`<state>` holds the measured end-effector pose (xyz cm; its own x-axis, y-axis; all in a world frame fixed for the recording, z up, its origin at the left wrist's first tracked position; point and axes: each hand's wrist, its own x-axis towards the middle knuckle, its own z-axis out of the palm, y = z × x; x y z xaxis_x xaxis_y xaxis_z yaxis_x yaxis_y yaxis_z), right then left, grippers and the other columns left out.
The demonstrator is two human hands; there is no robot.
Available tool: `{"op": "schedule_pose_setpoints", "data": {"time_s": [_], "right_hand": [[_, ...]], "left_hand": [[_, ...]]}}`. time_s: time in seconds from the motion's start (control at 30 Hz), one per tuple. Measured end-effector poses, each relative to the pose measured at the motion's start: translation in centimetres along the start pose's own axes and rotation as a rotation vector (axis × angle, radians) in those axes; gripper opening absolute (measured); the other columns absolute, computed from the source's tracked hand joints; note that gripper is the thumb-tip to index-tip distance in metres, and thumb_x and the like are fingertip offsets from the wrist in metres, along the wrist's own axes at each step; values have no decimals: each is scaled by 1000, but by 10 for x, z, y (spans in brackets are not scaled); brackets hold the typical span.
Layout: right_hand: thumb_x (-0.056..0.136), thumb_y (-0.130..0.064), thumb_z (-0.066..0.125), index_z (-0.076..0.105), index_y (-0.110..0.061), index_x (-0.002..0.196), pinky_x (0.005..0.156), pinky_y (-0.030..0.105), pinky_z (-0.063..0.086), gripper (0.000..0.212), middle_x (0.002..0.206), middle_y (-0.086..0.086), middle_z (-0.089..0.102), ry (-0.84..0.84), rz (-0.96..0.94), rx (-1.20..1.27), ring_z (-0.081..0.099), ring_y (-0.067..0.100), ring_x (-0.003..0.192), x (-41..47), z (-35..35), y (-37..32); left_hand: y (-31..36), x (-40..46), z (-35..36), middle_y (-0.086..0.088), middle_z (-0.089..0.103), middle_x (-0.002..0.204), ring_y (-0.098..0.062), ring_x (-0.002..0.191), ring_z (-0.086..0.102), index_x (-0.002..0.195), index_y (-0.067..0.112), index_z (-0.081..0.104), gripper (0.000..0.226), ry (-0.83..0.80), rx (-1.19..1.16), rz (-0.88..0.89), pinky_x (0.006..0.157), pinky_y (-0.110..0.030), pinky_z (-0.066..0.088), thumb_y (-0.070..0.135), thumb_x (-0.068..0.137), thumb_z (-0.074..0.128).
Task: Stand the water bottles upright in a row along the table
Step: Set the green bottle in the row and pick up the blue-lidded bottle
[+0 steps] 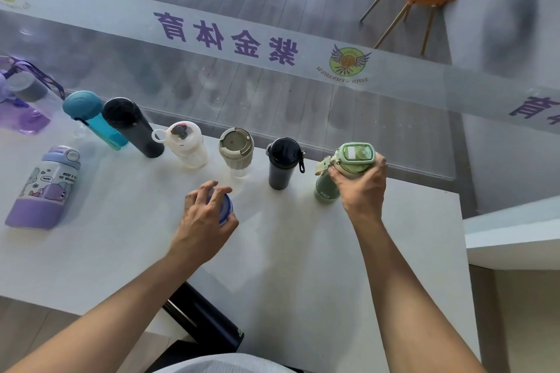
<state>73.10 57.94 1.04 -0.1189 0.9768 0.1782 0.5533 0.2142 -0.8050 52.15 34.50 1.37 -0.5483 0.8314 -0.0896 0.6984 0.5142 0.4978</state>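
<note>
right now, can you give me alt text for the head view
Seen from above, a person's right hand grips the lid end of a green bottle at the right end of a row of upright bottles on a white table, while the left hand closes over a blue-lidded bottle nearer the person.

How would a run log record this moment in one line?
left hand: on blue-lidded bottle | right hand: holding green bottle at row end
</note>
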Motion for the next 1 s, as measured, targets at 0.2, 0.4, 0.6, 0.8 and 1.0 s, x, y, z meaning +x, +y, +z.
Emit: {"op": "schedule_pose_setpoints", "data": {"time_s": [0.2,0.4,0.6,0.8,1.0], "right_hand": [[59,-40,93,40,-15,136,99,34,45,97,129,3,48,-50,86,47,50,22,119,-4,0,9],[72,-24,87,39,-11,139,97,41,47,84,117,10,46,-51,263,-69,53,26,110,-53,-14,23],[76,-31,81,48,-34,137,101,33,49,69,124,-10,48,-565,182,-27,52,5,116,-139,-5,29],[67,-48,87,36,-45,137,97,23,51,86,133,-22,48,-559,221,29,51,3,120,-156,-8,35],[69,-42,88,41,-30,140,98,32,55,86,136,-9,55,-458,237,29,57,11,120,-142,-29,58]], "left_hand": [[3,-2,-4,-3,25,153,-36,131,30,143,31,37,78,-139,-12,18,103,-49,38,26,72,69],[20,-4,4,2,40,132,-26,116,43,144,32,36,81,-118,-101,102,92,-36,43,27,70,71],[54,-3,27,2,44,129,-22,113,47,144,31,36,85,-186,-134,229,91,-32,45,35,71,80],[103,-4,55,4,42,137,-18,122,44,145,32,32,93,-313,-139,344,95,-31,48,40,69,86],[137,-7,77,6,40,142,-16,126,44,145,33,31,92,-396,-138,443,97,-29,49,49,71,82]]}}
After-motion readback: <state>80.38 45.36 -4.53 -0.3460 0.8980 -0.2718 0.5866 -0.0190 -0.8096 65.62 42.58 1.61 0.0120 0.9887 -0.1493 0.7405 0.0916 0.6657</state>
